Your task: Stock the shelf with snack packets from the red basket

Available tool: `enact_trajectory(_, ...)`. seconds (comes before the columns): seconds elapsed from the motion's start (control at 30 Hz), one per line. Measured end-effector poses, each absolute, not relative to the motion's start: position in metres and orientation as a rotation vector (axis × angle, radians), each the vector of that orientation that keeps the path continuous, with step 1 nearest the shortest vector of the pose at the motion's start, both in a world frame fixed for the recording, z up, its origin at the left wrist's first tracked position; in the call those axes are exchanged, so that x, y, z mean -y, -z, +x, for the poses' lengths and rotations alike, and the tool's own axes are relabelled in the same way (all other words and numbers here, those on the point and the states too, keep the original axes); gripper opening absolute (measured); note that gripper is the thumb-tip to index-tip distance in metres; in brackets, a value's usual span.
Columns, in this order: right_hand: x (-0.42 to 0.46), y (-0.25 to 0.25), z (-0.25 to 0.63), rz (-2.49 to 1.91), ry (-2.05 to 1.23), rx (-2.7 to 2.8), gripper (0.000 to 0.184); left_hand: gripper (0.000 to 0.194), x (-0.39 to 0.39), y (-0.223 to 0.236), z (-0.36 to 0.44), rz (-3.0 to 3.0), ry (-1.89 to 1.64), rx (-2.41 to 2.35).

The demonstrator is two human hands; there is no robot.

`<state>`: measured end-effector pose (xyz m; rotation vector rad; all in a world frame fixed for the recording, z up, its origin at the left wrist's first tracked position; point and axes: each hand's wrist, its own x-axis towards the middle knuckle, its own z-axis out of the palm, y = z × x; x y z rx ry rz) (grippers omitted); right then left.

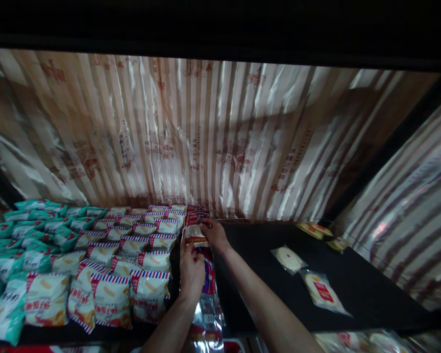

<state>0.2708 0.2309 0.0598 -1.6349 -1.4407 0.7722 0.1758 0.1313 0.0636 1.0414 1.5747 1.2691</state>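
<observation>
My left hand (191, 272) and my right hand (215, 232) are both at a small red-and-white packet (195, 233) on the black shelf. The left fingers are closed on its lower left edge, and the right fingers pinch its upper right side. Behind it lies another dark red packet (196, 215). Under and in front of my left hand runs a column of shiny packets, one blue and red (209, 275) and one silver with a barcode (208, 314). Part of this column is hidden by my hand and forearm.
Left of my hands stand rows of white snack bags (112, 300) with striped tops, then teal bags (12, 264). On the black shelf (250, 274) to the right lie two clear packs with pale round contents (288, 259) and several yellow packets (313, 229). A striped printed sheet (224, 137) hangs behind.
</observation>
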Motion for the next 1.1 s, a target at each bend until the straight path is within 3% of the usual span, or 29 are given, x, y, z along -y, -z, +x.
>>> enact_trajectory(1.1,-0.278,-0.056,0.258,-1.838,-0.298,1.841,0.026,0.040,-0.168,-0.082,0.173,1.282,-1.139,-1.713)
